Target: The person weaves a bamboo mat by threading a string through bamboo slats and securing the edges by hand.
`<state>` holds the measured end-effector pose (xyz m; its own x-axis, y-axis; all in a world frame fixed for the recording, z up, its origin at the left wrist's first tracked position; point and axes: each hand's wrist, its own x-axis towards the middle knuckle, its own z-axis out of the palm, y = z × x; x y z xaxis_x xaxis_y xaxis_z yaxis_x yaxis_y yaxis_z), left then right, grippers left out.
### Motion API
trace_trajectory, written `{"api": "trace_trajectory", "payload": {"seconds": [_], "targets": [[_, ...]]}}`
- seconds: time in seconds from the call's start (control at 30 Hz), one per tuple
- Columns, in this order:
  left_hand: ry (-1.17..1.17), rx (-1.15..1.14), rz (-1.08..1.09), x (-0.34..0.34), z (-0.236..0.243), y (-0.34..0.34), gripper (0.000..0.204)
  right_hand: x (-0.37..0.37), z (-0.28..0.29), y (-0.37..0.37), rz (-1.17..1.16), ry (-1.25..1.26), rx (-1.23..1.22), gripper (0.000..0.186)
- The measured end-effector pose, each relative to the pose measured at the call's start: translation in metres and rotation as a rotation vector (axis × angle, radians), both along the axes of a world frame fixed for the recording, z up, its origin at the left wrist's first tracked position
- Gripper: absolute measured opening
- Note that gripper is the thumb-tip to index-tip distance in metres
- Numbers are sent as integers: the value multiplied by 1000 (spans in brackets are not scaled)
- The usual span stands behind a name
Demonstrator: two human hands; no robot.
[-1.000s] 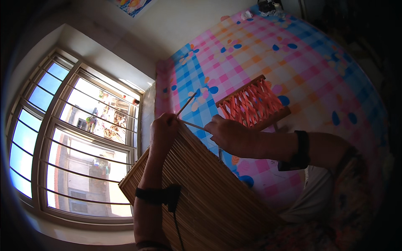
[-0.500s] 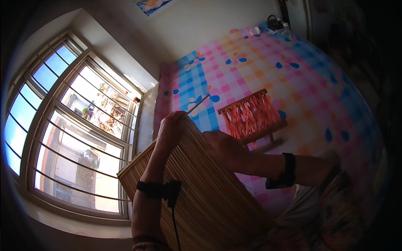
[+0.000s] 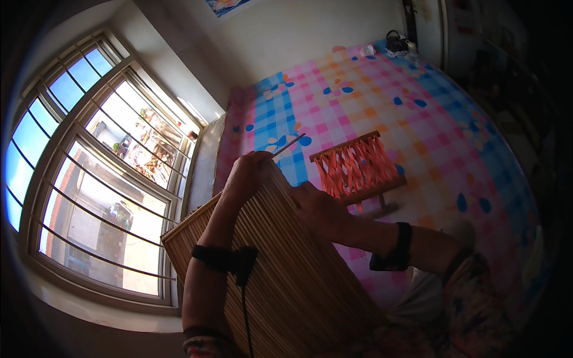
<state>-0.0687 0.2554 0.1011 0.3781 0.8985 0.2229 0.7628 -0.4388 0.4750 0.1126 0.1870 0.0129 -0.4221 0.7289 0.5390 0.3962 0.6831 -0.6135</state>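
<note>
A large mat of thin, straight brown sticks (image 3: 292, 268) lies aslant in front of me, under both forearms. At its far edge my left hand (image 3: 248, 174) is closed, pinching a thin pale stick (image 3: 290, 145) whose end sticks out past the fingers to the upper right. My right hand (image 3: 322, 212) rests against the mat's right edge, a little nearer to me. Its fingers are curled; their tips are partly hidden, so what they grip cannot be made out. Each forearm wears a black strap, and a cable hangs from the left one.
Beyond my right hand stands a small wooden stool (image 3: 358, 167) with a seat of crossed red straps. It is on a bright checked, flowered sheet (image 3: 352, 113). At the sheet's far corner are a black bag (image 3: 396, 42) and a bottle (image 3: 412, 48). A barred window (image 3: 113, 179) is on the left.
The view has shifted slightly. The stick still points the same way from my left hand, and my right hand stays at the mat's edge with its fingers slightly shifted.
</note>
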Motion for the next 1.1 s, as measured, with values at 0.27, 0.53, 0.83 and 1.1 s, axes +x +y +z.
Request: {"api": "trace_trajectory", "payload": {"seconds": [0.27, 0.53, 0.83, 1.1], "targets": [[21, 27, -17, -5, 1, 3, 25, -3, 7, -3, -7, -26, -60, 27], [-12, -23, 127, 3, -2, 6, 24, 3, -4, 9, 17, -64, -34, 30], [-8, 32, 286, -3, -11, 7, 22, 20, 23, 25, 105, -10, 29, 22], [7, 65, 297, 5, 0, -8, 22, 19, 22, 83, -123, 210, 189, 26]]}}
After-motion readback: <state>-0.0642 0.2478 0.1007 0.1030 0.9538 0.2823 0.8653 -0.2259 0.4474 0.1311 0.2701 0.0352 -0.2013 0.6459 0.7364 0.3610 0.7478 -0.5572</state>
